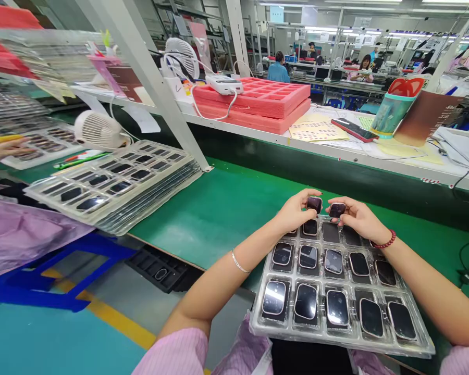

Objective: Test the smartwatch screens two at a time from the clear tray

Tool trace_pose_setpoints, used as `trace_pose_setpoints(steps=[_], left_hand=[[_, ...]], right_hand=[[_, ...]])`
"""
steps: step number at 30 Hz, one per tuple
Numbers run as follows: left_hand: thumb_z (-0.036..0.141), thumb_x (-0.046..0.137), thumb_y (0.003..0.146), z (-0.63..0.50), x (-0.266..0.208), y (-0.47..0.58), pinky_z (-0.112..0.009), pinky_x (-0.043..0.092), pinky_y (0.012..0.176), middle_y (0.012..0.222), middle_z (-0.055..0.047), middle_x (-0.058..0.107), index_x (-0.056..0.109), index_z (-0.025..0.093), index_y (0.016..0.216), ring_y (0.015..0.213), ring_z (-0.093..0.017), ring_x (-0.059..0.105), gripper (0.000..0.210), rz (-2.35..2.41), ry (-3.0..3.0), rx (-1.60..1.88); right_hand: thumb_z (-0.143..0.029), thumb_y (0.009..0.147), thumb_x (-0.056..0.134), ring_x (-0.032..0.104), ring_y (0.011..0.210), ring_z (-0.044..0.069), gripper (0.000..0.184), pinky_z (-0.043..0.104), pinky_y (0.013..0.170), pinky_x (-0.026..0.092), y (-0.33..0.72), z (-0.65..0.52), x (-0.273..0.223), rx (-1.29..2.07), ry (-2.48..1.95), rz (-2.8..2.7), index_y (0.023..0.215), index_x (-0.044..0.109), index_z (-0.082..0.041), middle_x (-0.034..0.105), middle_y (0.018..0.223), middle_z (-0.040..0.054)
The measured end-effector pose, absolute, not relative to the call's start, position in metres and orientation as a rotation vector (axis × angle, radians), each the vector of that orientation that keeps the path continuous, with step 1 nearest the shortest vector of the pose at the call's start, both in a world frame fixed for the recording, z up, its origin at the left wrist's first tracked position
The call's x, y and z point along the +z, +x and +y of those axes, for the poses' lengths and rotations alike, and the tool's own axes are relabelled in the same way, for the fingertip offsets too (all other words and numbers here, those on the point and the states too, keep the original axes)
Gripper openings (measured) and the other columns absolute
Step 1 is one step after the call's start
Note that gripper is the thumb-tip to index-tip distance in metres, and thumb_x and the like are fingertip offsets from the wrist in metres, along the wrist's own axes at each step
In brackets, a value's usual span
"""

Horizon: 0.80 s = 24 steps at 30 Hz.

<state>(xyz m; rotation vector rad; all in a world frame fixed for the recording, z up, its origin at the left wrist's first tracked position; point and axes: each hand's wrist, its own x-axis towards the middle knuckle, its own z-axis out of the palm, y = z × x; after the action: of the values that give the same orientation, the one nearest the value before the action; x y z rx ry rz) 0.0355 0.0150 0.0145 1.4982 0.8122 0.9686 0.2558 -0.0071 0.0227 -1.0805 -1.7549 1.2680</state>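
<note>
My left hand [294, 210] pinches a smartwatch case [314, 203] with a dark screen, just above the far row of a clear plastic tray [338, 341]. Close beside it, my right hand [358, 217] grips a second smartwatch case [337, 210] by its edge. The tray rests at the table's front edge, near my body. Most of its compartments hold similar watch cases, screens up, such as one in the near row [337, 308]. Two far-row compartments by my right hand show only dark bottoms. My right forearm partly covers the tray's far right corner.
To the left stands a stack of trays [140, 205] with more watch cases. A co-worker's hand [2, 148] is at far left. Above the green table [180, 229], a shelf bears red foam trays [254, 117], a phone [354, 130] and a cup [393, 114].
</note>
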Motion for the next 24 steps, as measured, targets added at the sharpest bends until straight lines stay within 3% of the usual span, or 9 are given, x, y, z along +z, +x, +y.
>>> trace_pose_setpoints(steps=[4,7,11,16,20,24], left_hand=[[0.014,0.059,0.071,0.014,0.017,0.036,-0.026,0.051,0.073,0.094,-0.005,0.066,0.055,0.014,0.116,0.078,-0.013,0.061,0.045,0.801,1.460,0.966],[0.016,0.057,0.074,0.015,0.016,0.038,-0.023,0.051,0.066,0.084,-0.003,0.064,0.058,0.014,0.103,0.071,-0.012,0.061,0.029,0.760,1.435,0.946],[0.013,0.054,0.074,0.015,0.012,0.038,-0.020,0.048,0.059,0.076,-0.001,0.063,0.058,0.014,0.093,0.065,-0.012,0.061,0.019,0.797,1.476,0.934],[0.016,0.054,0.075,0.007,0.024,0.040,-0.025,0.047,0.071,0.085,-0.001,0.069,0.065,0.018,0.089,0.079,-0.016,0.063,0.018,0.956,1.962,0.932],[0.022,0.058,0.077,0.000,0.039,0.057,-0.028,0.045,0.070,0.082,-0.001,0.070,0.068,0.022,0.090,0.077,-0.020,0.062,0.016,0.940,2.304,0.691],[0.020,0.054,0.080,-0.002,0.039,0.072,-0.034,0.046,0.070,0.083,-0.009,0.068,0.069,0.018,0.085,0.085,-0.028,0.062,0.016,0.964,2.574,0.474]], right_hand=[[-0.027,0.080,0.062,0.067,0.085,0.021,0.039,0.032,0.069,0.056,0.256,-0.008,0.021,1.260,-1.070,-1.765,0.118,0.057,-0.021,0.066,0.112,0.0076],[-0.039,0.087,0.060,0.066,0.079,0.020,0.035,0.034,0.069,0.056,0.257,-0.009,0.021,1.210,-1.087,-1.782,0.116,0.056,-0.020,0.067,0.105,0.0083],[-0.038,0.093,0.054,0.064,0.093,0.023,0.021,0.039,0.085,0.052,0.262,-0.017,0.027,0.868,-1.138,-1.937,0.103,0.059,-0.021,0.067,0.101,0.0077],[-0.031,0.092,0.051,0.059,0.092,0.026,0.013,0.043,0.084,0.047,0.276,-0.038,0.032,0.440,-1.280,-2.217,0.092,0.061,-0.023,0.065,0.097,0.0077],[-0.033,0.091,0.050,0.058,0.092,0.028,0.016,0.047,0.084,0.046,0.286,-0.052,0.028,0.431,-1.458,-2.290,0.095,0.063,-0.024,0.066,0.096,0.0072],[-0.032,0.095,0.044,0.056,0.103,0.029,0.024,0.050,0.093,0.045,0.292,-0.055,0.028,0.405,-1.420,-2.406,0.105,0.065,-0.024,0.067,0.107,0.0089]])
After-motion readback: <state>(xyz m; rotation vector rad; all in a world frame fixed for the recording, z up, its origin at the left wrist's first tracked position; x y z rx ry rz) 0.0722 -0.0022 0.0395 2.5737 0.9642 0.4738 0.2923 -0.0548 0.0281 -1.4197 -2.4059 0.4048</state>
